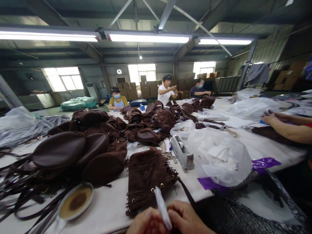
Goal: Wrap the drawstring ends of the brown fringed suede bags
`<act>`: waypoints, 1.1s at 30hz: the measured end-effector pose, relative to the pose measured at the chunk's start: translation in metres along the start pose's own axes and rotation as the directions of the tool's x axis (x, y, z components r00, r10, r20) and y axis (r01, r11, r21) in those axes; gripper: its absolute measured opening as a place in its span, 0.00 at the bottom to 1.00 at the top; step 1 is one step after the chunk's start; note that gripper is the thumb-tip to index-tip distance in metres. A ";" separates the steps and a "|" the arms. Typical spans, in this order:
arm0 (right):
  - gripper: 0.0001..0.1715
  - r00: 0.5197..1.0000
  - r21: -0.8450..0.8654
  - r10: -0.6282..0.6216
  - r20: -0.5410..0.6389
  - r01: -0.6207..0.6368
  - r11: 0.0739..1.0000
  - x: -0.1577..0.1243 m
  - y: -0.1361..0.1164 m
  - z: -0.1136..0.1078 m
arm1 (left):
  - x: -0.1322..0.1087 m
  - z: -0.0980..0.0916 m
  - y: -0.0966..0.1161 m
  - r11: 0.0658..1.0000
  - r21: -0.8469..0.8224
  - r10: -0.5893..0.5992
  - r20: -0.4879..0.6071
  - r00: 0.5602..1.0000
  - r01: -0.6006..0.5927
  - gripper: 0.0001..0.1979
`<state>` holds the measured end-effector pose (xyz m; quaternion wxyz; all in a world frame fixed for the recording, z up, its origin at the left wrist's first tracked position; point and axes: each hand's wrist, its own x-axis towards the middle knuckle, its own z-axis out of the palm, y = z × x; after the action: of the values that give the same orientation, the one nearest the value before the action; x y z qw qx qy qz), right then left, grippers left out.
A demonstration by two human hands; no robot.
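My left hand (147,221) and my right hand (185,218) are together at the bottom edge, fingers closed on a narrow folded white strip (161,206). Whether it is paper or thin plastic I cannot tell. The strip slants upward, and its far end overlaps a dark brown fringed bag (146,172) with brass eyelets, lying on the table just beyond my hands. A dark strap (186,191) runs from the bag's right side. Parts of both hands are cut off by the frame.
Brown bags (58,149) are heaped at left and centre. A round dish (84,196) with a brown middle stands at front left. A tape dispenser (181,154) and a stuffed clear plastic bag (219,152) lie right. Co-worker's arms (290,125) reach in; several people sit beyond.
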<state>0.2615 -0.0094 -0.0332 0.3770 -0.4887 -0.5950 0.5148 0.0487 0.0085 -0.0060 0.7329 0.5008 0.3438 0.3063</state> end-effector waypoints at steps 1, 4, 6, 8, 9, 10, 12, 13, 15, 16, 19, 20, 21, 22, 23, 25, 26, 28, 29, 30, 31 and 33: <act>0.22 0.989 -0.085 -0.033 -0.141 0.021 0.996 0.000 -0.001 -0.011 | -0.001 -0.004 0.013 0.996 -0.019 0.092 0.011 0.996 -0.092 0.35; 0.16 0.882 -0.336 -0.130 -0.453 -0.034 0.941 0.005 0.006 -0.041 | 0.001 -0.014 0.042 0.843 0.390 0.439 -0.099 0.893 -0.371 0.33; 0.16 0.848 -0.471 -0.177 -0.499 -0.094 0.877 0.008 0.019 -0.054 | 0.007 -0.017 0.044 0.540 0.783 0.533 -0.034 0.846 -0.309 0.30; 0.16 0.853 -0.593 -0.231 -0.467 -0.109 0.798 0.009 0.035 -0.059 | 0.014 -0.017 0.038 0.229 0.958 0.491 0.039 0.871 -0.172 0.34; 0.16 0.860 -0.647 -0.261 -0.439 -0.101 0.756 0.009 0.043 -0.058 | 0.019 -0.016 0.034 0.136 0.985 0.452 0.036 0.891 -0.108 0.37; 0.18 0.863 -0.694 -0.293 -0.411 -0.088 0.715 0.009 0.049 -0.057 | 0.024 -0.017 0.031 0.080 0.996 0.411 0.011 0.912 -0.048 0.40; 0.21 0.860 -0.759 -0.358 -0.363 -0.050 0.649 0.009 0.059 -0.053 | 0.036 -0.021 0.032 0.051 0.997 0.364 -0.073 0.929 0.058 0.38; 0.21 0.854 -0.779 -0.389 -0.345 -0.029 0.627 0.009 0.061 -0.051 | 0.044 -0.025 0.036 0.058 0.995 0.348 -0.096 0.933 0.080 0.34; 0.21 0.830 -0.810 -0.459 -0.317 0.015 0.587 0.012 0.060 -0.046 | 0.060 -0.037 0.049 0.097 0.990 0.304 -0.128 0.944 0.103 0.22; 0.21 0.813 -0.823 -0.497 -0.303 0.039 0.567 0.013 0.057 -0.043 | 0.069 -0.043 0.057 0.116 0.986 0.291 -0.146 0.946 0.116 0.16; 0.21 0.781 -0.846 -0.579 -0.233 0.132 0.517 0.018 0.044 -0.030 | 0.094 -0.060 0.075 0.159 0.970 0.294 -0.227 0.928 0.187 0.12; 0.21 0.784 -0.840 -0.588 -0.200 0.172 0.515 0.020 0.039 -0.025 | 0.101 -0.064 0.078 0.174 0.962 0.297 -0.253 0.921 0.208 0.12; 0.20 0.792 -0.827 -0.588 -0.166 0.213 0.520 0.022 0.035 -0.020 | 0.108 -0.067 0.081 0.190 0.956 0.296 -0.275 0.915 0.226 0.13; 0.20 0.803 -0.809 -0.582 -0.130 0.253 0.530 0.025 0.030 -0.015 | 0.114 -0.070 0.083 0.206 0.949 0.291 -0.291 0.911 0.238 0.12; 0.20 0.814 -0.790 -0.573 -0.090 0.292 0.539 0.029 0.025 -0.010 | 0.119 -0.072 0.083 0.221 0.944 0.285 -0.304 0.909 0.246 0.12; 0.23 0.834 -0.755 -0.552 0.006 0.366 0.544 0.041 0.015 -0.001 | 0.127 -0.076 0.084 0.252 0.934 0.278 -0.322 0.905 0.255 0.12; 0.24 0.843 -0.743 -0.535 0.053 0.391 0.543 0.050 0.009 0.003 | 0.130 -0.077 0.083 0.267 0.929 0.278 -0.329 0.902 0.256 0.12; 0.27 0.869 -0.740 -0.483 0.108 0.395 0.544 0.073 -0.004 0.009 | 0.136 -0.078 0.083 0.296 0.921 0.285 -0.339 0.897 0.254 0.12; 0.27 0.888 -0.751 -0.444 0.116 0.371 0.546 0.086 -0.011 0.011 | 0.138 -0.079 0.083 0.309 0.918 0.290 -0.342 0.894 0.250 0.12; 0.27 0.911 -0.769 -0.395 0.118 0.336 0.545 0.099 -0.019 0.013 | 0.141 -0.079 0.083 0.319 0.915 0.297 -0.343 0.891 0.246 0.12; 0.26 0.933 -0.791 -0.339 0.118 0.295 0.536 0.112 -0.026 0.015 | 0.143 -0.078 0.084 0.327 0.914 0.308 -0.343 0.887 0.240 0.12; 0.22 0.965 -0.846 -0.228 0.130 0.228 0.483 0.132 -0.041 0.017 | 0.146 -0.078 0.087 0.338 0.913 0.339 -0.344 0.876 0.227 0.13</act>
<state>0.2057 0.1146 -0.0036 0.1530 -0.5269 -0.8299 0.1011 0.0604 0.1921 0.0266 0.1884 0.7481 0.6068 0.1913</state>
